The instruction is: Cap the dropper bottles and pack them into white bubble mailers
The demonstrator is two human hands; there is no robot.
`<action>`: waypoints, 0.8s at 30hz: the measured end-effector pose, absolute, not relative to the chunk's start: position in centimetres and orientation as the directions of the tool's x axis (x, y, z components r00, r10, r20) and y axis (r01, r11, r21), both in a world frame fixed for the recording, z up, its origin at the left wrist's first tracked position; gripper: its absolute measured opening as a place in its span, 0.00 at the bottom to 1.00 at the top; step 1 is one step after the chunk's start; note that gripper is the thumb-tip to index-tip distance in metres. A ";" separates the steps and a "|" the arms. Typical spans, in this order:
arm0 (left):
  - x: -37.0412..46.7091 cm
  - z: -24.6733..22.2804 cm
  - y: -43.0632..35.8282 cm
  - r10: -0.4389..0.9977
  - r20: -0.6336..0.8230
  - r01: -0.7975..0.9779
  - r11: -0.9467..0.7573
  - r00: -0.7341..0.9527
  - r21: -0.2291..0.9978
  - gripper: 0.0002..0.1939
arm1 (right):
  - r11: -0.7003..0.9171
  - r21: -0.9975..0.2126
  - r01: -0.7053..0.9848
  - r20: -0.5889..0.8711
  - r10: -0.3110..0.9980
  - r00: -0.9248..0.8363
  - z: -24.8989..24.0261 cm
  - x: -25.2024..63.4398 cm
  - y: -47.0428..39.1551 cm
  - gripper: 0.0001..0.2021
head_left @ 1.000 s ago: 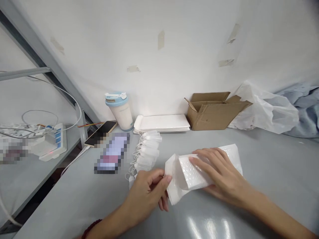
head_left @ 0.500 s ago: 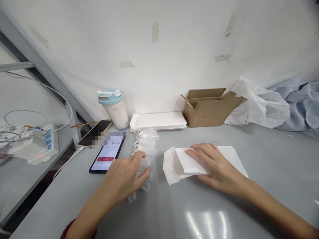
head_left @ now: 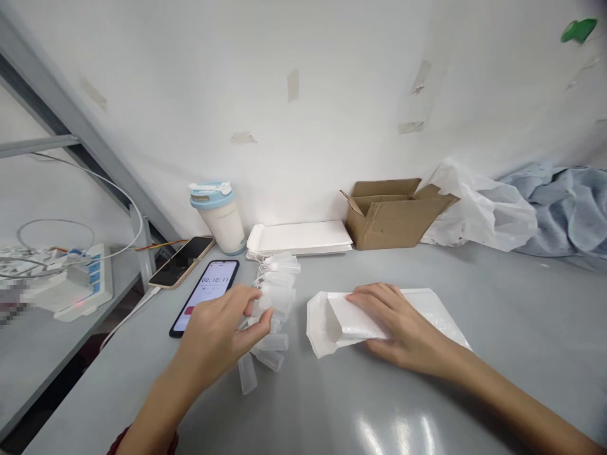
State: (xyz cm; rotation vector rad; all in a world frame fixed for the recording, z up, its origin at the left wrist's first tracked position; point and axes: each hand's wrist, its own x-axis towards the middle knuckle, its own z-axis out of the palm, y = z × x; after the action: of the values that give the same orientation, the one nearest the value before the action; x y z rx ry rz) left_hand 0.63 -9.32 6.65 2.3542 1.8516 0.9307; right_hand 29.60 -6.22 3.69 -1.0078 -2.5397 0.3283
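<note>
A white padded envelope (head_left: 434, 309) lies on the grey table, its mouth gaping to the left. My right hand (head_left: 393, 325) grips it near that mouth, thumb below and fingers over the top. To the left, a row of small translucent plastic cases (head_left: 275, 342) with white string loops runs toward me. My left hand (head_left: 227, 325) hovers at the row's left side, its thumb and index finger curved and apart around a case in the middle. Whether they touch it I cannot tell. Part of the row is hidden behind this hand.
A lit phone (head_left: 218, 278) lies beside my left hand, a second phone (head_left: 183, 262) behind it. Along the wall stand a blue-lidded cup (head_left: 222, 221), stacked white envelopes (head_left: 298, 238), a cardboard box (head_left: 393, 221) and a plastic bag (head_left: 478, 208). A power strip (head_left: 97, 278) sits far left.
My left hand has drawn a little to the left over the plastic cases, uncovering more of the nearer ones. My right hand keeps its hold on the envelope. The view has tilted up slightly.
</note>
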 end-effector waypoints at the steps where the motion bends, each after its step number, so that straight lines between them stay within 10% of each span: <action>1: 0.9 7.0 -9.7 0.864 0.502 0.848 -0.292 0.036 0.442 0.05 | 0.710 -0.356 0.608 0.258 0.700 -0.666 3.7 29.5 -6.2 0.27; 5: 2.5 8.1 -11.2 0.844 0.473 0.486 -0.311 -0.254 0.817 0.03 | 0.700 -0.388 0.600 0.241 0.705 -0.667 3.7 29.3 -6.4 0.27; 10: 3.9 7.4 -11.4 0.973 0.211 0.328 -0.171 -0.091 0.929 0.05 | 0.677 -0.427 0.600 0.245 0.725 -0.644 3.5 29.4 -6.6 0.29; 15: 4.5 5.5 -11.1 0.976 0.147 0.407 -0.201 0.161 0.891 0.08 | 0.690 -0.444 0.571 0.264 0.710 -0.653 3.7 29.3 -6.9 0.27; 24: 4.4 4.5 -10.7 0.777 0.514 0.665 -0.603 0.363 0.442 0.09 | 0.693 -0.437 0.573 0.264 0.708 -0.655 3.5 29.5 -6.9 0.29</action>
State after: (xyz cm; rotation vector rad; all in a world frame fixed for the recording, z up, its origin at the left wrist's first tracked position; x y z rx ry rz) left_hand 4.43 -10.73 4.47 2.4591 1.3127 1.0620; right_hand 29.48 -6.94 3.48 -0.9937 -2.4884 0.4441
